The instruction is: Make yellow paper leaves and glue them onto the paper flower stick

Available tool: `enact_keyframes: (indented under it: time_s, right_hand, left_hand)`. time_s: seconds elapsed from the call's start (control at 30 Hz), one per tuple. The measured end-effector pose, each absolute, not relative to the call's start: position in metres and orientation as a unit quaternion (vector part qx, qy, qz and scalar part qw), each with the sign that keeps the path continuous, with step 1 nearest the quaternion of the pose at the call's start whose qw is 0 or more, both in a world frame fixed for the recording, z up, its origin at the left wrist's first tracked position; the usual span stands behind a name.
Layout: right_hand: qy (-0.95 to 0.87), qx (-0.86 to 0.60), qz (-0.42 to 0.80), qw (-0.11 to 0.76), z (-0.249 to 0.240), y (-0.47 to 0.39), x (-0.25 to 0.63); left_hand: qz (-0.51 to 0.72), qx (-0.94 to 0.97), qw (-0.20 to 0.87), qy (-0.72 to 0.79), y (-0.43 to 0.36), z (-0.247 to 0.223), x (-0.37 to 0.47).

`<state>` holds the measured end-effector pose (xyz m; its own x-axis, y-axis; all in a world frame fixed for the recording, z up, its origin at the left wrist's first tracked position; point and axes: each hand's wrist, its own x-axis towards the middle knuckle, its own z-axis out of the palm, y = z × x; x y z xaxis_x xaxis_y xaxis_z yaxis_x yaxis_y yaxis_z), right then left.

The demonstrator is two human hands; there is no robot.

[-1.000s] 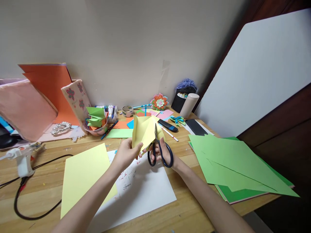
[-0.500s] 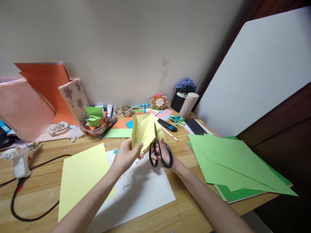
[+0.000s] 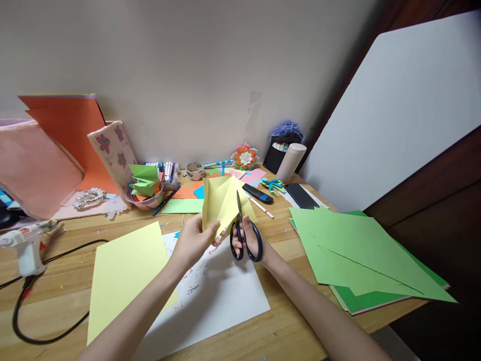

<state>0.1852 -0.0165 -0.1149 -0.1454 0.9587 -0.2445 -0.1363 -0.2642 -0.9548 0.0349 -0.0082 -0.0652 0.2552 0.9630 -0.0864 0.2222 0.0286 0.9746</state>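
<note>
A folded piece of yellow paper (image 3: 216, 200) is pinched between the thumb and fingers of my left hand (image 3: 195, 238), held up over the table. My right hand (image 3: 250, 238) grips a pair of black-handled scissors (image 3: 256, 243), fingers through the loops. The scissor blades point upward and lie against the right side of the yellow paper, looking nearly closed. Under both hands lies a white sheet (image 3: 214, 301) with coloured marks. A flat yellow sheet (image 3: 126, 276) overlaps it on the left.
To the right, green sheets (image 3: 349, 250) overhang the table edge. A glue gun (image 3: 28, 250) with a black cable stands at left. Behind are a bowl of paper scraps (image 3: 148, 201), a tape roll (image 3: 195, 171), a paper flower (image 3: 245, 157), a black stapler-like object (image 3: 257, 193) and a phone (image 3: 301, 196).
The scissor handles have come slightly closer together and the blades look more closed on the yellow paper. The whole view has shifted a little; my left hand keeps its hold.
</note>
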Motion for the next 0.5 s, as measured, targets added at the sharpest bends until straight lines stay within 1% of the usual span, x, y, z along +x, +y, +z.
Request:
enact_keyframes:
  time_s: [0.27,0.5]
  right_hand:
    - [-0.435,-0.496,0.605,0.446,-0.126,-0.015,0.184]
    - [-0.419,-0.503,0.611,0.445,-0.117,-0.017,0.183]
  left_hand:
    - [0.355,0.587,0.527,0.502,-0.009,-0.066,0.035]
    - [0.358,0.544,0.565,0.506,-0.007,-0.065,0.035]
